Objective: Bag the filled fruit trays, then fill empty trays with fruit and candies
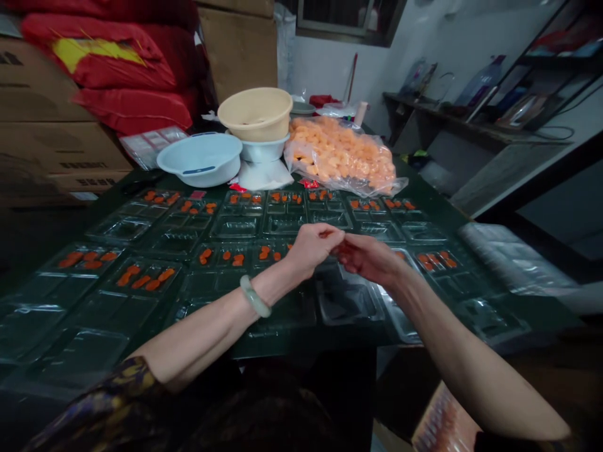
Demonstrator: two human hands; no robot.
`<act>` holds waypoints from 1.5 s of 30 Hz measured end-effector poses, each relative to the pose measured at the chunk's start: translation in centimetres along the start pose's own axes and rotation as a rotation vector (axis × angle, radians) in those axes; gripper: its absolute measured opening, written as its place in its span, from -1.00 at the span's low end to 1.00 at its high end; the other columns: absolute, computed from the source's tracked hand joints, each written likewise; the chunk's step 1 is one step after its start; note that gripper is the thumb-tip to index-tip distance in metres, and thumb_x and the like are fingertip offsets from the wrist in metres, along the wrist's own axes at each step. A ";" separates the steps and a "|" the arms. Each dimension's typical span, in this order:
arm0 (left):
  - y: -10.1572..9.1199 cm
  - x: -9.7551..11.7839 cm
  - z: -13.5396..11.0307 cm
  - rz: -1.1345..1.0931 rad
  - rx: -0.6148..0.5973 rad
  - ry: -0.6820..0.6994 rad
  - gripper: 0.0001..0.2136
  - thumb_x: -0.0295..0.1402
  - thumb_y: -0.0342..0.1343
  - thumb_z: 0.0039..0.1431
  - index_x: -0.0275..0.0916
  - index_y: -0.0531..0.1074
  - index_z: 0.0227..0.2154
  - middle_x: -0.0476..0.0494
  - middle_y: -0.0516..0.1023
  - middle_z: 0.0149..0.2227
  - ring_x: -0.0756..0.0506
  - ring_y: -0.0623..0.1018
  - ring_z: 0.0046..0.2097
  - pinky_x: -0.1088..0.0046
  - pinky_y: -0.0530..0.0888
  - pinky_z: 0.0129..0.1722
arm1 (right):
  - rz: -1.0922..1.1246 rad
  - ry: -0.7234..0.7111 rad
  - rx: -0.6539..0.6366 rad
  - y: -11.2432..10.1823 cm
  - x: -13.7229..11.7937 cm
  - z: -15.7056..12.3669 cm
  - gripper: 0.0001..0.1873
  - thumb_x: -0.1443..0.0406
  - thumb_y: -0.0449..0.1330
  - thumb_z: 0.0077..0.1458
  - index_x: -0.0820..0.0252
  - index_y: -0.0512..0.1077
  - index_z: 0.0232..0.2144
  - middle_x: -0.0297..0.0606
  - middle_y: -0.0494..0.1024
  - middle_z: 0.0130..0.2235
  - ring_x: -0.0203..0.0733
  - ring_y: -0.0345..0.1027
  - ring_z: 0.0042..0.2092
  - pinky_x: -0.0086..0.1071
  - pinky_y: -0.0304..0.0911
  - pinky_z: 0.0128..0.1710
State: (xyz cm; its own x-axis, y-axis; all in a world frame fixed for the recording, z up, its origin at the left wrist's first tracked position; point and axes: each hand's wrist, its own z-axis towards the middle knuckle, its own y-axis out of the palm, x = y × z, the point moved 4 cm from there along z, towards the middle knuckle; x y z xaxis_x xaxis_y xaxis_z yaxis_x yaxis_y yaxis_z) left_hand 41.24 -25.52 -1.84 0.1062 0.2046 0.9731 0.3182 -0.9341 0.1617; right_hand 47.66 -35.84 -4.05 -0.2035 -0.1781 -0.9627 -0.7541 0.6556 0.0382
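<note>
My left hand (313, 248), with a pale green bangle (255, 296) on its wrist, is closed in a pinch. Its fingertips meet those of my right hand (370, 256), whose fingers are also pressed together. Whatever lies between them is too small or hidden to make out. Both hands are above rows of clear plastic trays (349, 302) on a dark green table (311, 342). Several trays have small orange pieces (153, 284) in their far compartments, while their near compartments show bare plastic. Part of the tray rows is hidden behind my forearms.
At the back stand a light blue basin (200, 160), a cream basin (255, 113) on a stack, and a clear bag of orange slices (339, 154). Wrapped clear plastic (516, 257) lies at the right edge. Cartons (56, 147) and red bundles (113, 53) are piled left.
</note>
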 end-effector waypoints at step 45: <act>-10.8 -5.2 -17.7 -0.780 0.272 -0.366 -0.88 -0.55 0.21 -0.13 -0.32 0.46 -0.45 -0.05 0.38 -0.53 0.11 0.31 -0.62 0.68 0.07 -0.74 | -1.199 -0.400 0.615 -1.8 0.6 0.4 -0.63 0.16 0.09 0.05 0.23 0.41 -0.14 -0.24 0.47 -0.44 -0.14 0.35 -0.44 -0.34 0.17 -0.45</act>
State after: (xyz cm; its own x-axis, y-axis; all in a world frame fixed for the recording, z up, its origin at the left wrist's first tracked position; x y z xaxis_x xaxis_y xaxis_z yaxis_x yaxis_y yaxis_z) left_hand 20.59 -21.64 -5.74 0.0456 0.8744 0.4830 0.6319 -0.3997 0.6640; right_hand 49.16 -36.83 -4.77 0.6276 -0.7002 -0.3403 0.0709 0.4868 -0.8706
